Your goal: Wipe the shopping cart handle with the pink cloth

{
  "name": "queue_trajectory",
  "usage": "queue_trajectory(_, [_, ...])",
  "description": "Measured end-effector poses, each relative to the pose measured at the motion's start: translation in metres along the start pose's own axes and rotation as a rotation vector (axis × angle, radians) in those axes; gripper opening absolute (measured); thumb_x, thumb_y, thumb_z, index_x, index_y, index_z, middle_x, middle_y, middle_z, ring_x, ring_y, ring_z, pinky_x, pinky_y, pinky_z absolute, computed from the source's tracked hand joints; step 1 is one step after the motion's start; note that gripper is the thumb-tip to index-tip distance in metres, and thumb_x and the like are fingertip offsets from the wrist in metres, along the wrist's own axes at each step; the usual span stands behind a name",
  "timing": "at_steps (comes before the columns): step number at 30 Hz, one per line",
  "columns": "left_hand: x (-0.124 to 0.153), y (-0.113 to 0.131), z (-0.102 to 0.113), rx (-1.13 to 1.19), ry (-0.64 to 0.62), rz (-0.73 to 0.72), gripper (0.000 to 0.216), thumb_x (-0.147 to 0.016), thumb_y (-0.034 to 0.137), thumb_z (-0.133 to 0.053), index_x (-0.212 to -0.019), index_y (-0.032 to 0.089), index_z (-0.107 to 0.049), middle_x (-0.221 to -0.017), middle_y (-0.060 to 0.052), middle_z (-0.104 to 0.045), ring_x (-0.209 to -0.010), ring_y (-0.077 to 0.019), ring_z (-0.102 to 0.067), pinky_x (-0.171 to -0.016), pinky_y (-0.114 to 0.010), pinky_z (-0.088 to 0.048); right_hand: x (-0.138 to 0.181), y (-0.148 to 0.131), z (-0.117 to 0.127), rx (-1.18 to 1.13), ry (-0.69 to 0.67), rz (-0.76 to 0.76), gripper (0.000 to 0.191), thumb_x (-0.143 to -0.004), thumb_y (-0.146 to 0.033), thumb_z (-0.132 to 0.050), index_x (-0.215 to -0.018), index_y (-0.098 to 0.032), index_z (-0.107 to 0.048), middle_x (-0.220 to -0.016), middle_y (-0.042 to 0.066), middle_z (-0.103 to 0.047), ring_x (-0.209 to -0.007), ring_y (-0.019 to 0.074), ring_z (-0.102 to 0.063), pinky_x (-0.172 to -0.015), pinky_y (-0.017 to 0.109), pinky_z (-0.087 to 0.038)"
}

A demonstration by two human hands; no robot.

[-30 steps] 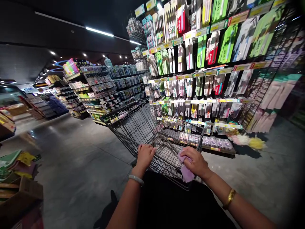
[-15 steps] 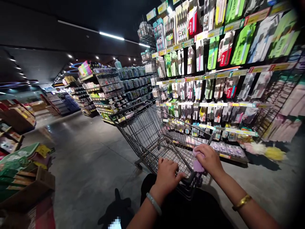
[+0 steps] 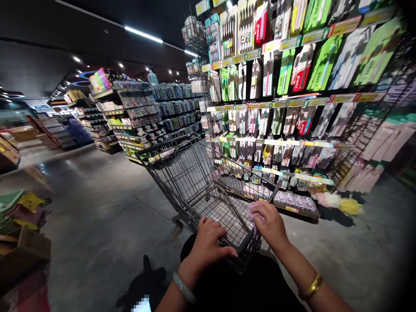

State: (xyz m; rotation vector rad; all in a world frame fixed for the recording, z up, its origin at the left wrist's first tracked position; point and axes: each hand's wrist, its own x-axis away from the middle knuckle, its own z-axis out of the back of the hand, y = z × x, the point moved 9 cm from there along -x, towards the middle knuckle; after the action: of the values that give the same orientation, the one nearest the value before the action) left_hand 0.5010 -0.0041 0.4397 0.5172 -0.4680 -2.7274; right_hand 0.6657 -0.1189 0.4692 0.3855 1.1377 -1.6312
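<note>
I see glaring strip lights (image 3: 143,34) on a dark ceiling (image 3: 87,43), shadows (image 3: 146,279) across the floor (image 3: 100,190), and a blackened, blurred right edge.

Reference point is a tall display rack (image 3: 286,103) bearing rows of packaged goods (image 3: 286,71) above price strips (image 3: 313,178). The ceiling (image 3: 81,30), above and left of the rack, is dark. A lit strip light (image 3: 143,34) slopes down toward the rack's upper left corner; small lit spotlights (image 3: 76,59) are farther left of the rack. The floor (image 3: 113,195), in front and left of the rack, is grey and smooth, with reflections and a thin seam. Stocked shelving units (image 3: 125,127) stand beyond the rack's left side. A cardboard box (image 3: 32,253) sits well apart, far left of the rack. A dark wire panel (image 3: 357,138) adjoins the rack's right side.
</note>
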Motion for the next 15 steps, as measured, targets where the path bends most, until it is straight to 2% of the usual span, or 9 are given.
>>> queue_trajectory(3, [0.001, 0.0, 0.001, 0.003, 0.01, -0.006, 0.066, -0.064, 0.088, -0.054, -0.073, 0.024, -0.066, -0.073, 0.0, -0.061, -0.082, -0.0195, -0.053, -0.09, -0.038, -0.028, 0.014, -0.045, -0.019, -0.059, -0.188, 0.151, 0.02, -0.08, -0.013, -0.054, -0.088, -0.025, -0.067, -0.102, 0.005, -0.068, -0.1, 0.0234, -0.059, -0.09, 0.043, -0.046])
queue_trajectory(5, [0.001, 0.0, 0.002, 0.002, 0.012, -0.01, 0.066, -0.065, 0.088, -0.055, -0.073, 0.024, -0.067, -0.073, 0.001, -0.061, -0.081, -0.0192, -0.053, -0.09, -0.038, -0.027, 0.026, -0.061, -0.026, -0.055, -0.277, 0.25, 0.02, -0.08, -0.014, -0.056, -0.091, -0.026, -0.068, -0.104, 0.004, -0.068, -0.099, 0.0235, -0.059, -0.091, 0.044, -0.045])
queue_trajectory(8, [0.0, 0.002, 0.003, 0.007, 0.001, -0.007, 0.064, -0.063, 0.087, -0.057, -0.074, 0.024, -0.067, -0.074, 0.001, -0.062, -0.083, -0.0193, -0.053, -0.09, -0.037, -0.027, 0.023, -0.039, -0.017, -0.052, -0.203, 0.266, 0.022, -0.082, -0.014, -0.053, -0.096, -0.024, -0.068, -0.106, 0.006, -0.068, -0.101, 0.0238, -0.059, -0.092, 0.044, -0.045])
queue_trajectory(11, [-0.003, 0.006, 0.002, 0.007, -0.014, 0.002, 0.063, -0.063, 0.085, -0.059, -0.075, 0.024, -0.067, -0.076, 0.002, -0.063, -0.084, -0.0194, -0.053, -0.092, -0.038, -0.027, 0.005, -0.002, -0.005, -0.015, -0.058, 0.113, 0.02, -0.085, -0.016, -0.051, -0.092, -0.023, -0.069, -0.103, 0.007, -0.068, -0.101, 0.0238, -0.06, -0.09, 0.042, -0.047])
queue_trajectory(13, [-0.005, 0.007, 0.001, 0.004, -0.018, 0.011, 0.063, -0.062, 0.085, -0.06, -0.075, 0.024, -0.067, -0.076, 0.002, -0.063, -0.084, -0.0196, -0.053, -0.093, -0.038, -0.026, -0.002, -0.003, -0.009, -0.002, -0.101, 0.061, 0.018, -0.086, -0.019, -0.052, -0.083, -0.022, -0.069, -0.096, 0.006, -0.069, -0.096, 0.0223, -0.061, -0.087, 0.039, -0.047])
queue_trajectory(15, [-0.006, 0.006, 0.0, 0.003, -0.016, 0.017, 0.062, -0.062, 0.084, -0.061, -0.076, 0.024, -0.067, -0.076, 0.002, -0.063, -0.084, -0.0197, -0.053, -0.094, -0.039, -0.026, -0.001, -0.025, -0.022, -0.009, -0.246, 0.108, 0.019, -0.087, -0.024, -0.054, -0.075, -0.022, -0.068, -0.089, 0.004, -0.069, -0.088, 0.0204, -0.061, -0.083, 0.037, -0.045])
